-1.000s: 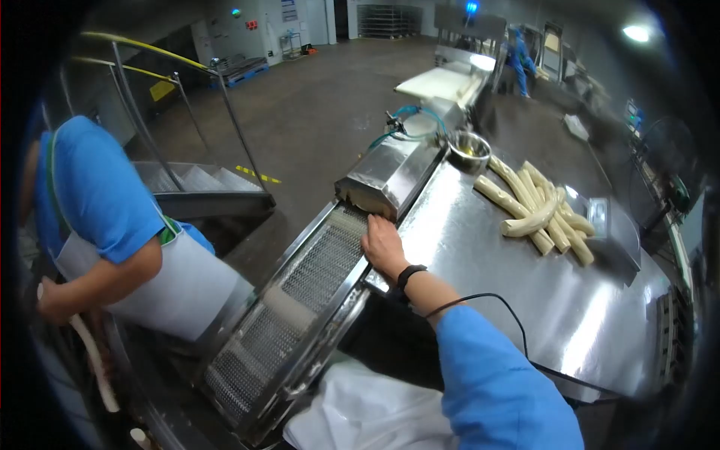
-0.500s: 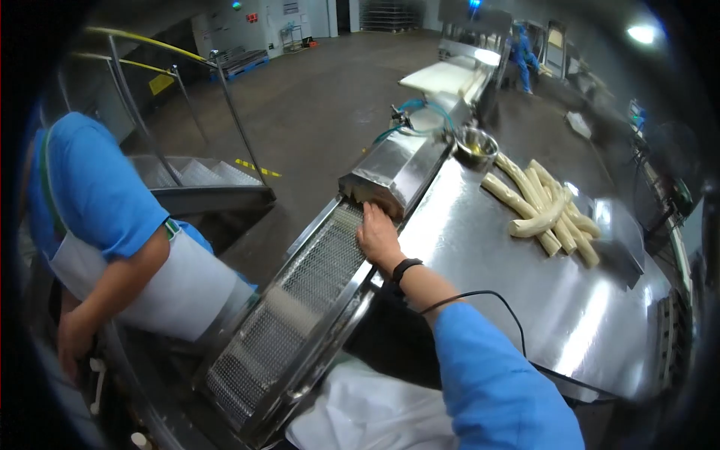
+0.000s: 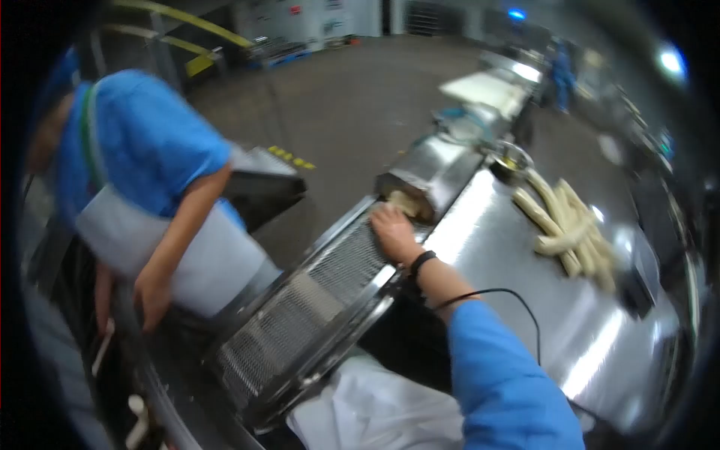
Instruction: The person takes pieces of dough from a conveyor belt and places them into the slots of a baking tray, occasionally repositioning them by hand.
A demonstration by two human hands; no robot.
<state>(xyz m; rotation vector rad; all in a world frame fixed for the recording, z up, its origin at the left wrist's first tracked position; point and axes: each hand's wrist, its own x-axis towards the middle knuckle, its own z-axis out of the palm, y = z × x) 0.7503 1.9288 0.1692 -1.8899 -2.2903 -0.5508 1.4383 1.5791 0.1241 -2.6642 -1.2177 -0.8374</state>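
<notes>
My right hand (image 3: 394, 234) reaches over the upper end of a metal mesh conveyor (image 3: 307, 289), a black band at its wrist. Its fingers are stretched out, palm down. Their tips are near a pale piece of dough (image 3: 405, 202) at the mouth of a steel machine cover (image 3: 435, 169); whether they touch it is blurred. The dough is partly under the cover. On the steel table (image 3: 495, 255) to the right lies a pile of long pale dough rolls (image 3: 566, 234). My left hand is out of frame.
A co-worker (image 3: 150, 157) in blue with a white apron stands left of the conveyor, hands low. A metal bowl (image 3: 510, 161) stands at the table's far corner. A black cable (image 3: 517, 296) runs by my sleeve. Another person (image 3: 562, 75) is far off.
My view has shifted, so the scene sits further right and blurs. My right hand stays at the conveyor's upper end. More dough shows by my fingertips, and the co-worker's hands have moved.
</notes>
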